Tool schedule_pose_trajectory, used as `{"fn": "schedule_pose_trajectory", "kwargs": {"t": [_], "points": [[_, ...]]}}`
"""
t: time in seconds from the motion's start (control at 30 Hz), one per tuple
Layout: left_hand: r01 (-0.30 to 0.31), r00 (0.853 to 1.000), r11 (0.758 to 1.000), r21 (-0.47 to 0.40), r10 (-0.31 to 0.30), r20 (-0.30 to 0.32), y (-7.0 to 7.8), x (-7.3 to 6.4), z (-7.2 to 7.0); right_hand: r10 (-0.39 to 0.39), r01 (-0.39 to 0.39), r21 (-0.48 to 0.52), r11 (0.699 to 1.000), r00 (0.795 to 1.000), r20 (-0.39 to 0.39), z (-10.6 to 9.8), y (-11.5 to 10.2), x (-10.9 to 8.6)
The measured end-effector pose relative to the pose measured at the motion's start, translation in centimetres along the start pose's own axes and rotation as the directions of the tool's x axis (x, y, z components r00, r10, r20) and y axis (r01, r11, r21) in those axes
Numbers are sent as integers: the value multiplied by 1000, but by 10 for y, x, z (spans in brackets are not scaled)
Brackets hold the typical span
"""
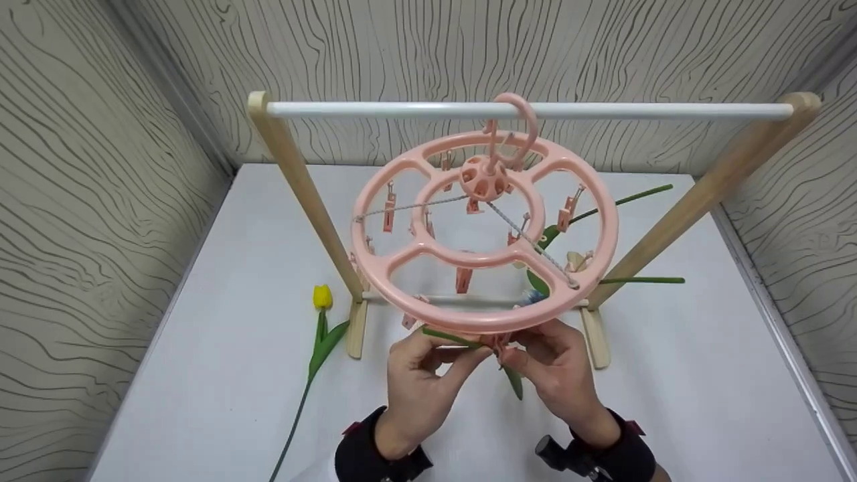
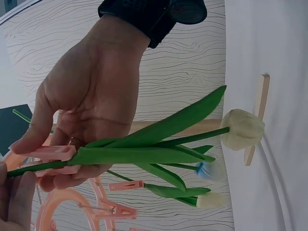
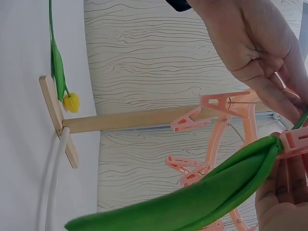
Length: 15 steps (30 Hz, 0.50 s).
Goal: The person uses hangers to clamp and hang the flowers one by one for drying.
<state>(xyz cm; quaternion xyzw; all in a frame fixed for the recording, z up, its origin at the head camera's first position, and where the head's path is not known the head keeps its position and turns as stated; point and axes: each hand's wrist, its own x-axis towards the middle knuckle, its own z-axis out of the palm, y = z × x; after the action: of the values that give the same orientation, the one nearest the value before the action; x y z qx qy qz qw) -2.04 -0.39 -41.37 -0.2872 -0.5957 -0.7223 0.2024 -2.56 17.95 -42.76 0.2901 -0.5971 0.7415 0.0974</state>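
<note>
My left hand (image 1: pixel 422 388) pinches the green stem of a white tulip (image 2: pixel 243 130) below the front rim of a pink round drying hanger (image 1: pixel 485 325). From the other side, my right hand (image 1: pixel 559 375) grips a pink clothespin (image 2: pixel 50 153), with its thumb and fingers on the clip's handle end. The stem passes at the clothespin's jaws, and the tulip hangs blossom down with its broad leaves (image 3: pixel 192 202) just under the clip. In the head view the hanger's rim and my fingers hide the blossom.
A white bar (image 1: pixel 402 110) on wooden posts (image 1: pixel 301 201) carries the hanger by its hook. Several pink clips (image 1: pixel 390 211) dangle from it. Towards the right, a blue tulip (image 2: pixel 211 171) and another white tulip (image 2: pixel 210 199) hang blossom down. A yellow tulip (image 1: pixel 323 296) lies on the left.
</note>
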Motion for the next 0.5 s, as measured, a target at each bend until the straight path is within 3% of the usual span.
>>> {"fn": "schedule_pose_trajectory", "kwargs": {"t": [0.27,0.5], "points": [[97,993,995,8,-97,68,3,-5,-10,0,-1,-38,999,1000,-7,-9,0,-3],[122,988,991,55,-127,89,0,-10,-26,-14,12,-78,997,999,-37,-18,-3,-5]]}}
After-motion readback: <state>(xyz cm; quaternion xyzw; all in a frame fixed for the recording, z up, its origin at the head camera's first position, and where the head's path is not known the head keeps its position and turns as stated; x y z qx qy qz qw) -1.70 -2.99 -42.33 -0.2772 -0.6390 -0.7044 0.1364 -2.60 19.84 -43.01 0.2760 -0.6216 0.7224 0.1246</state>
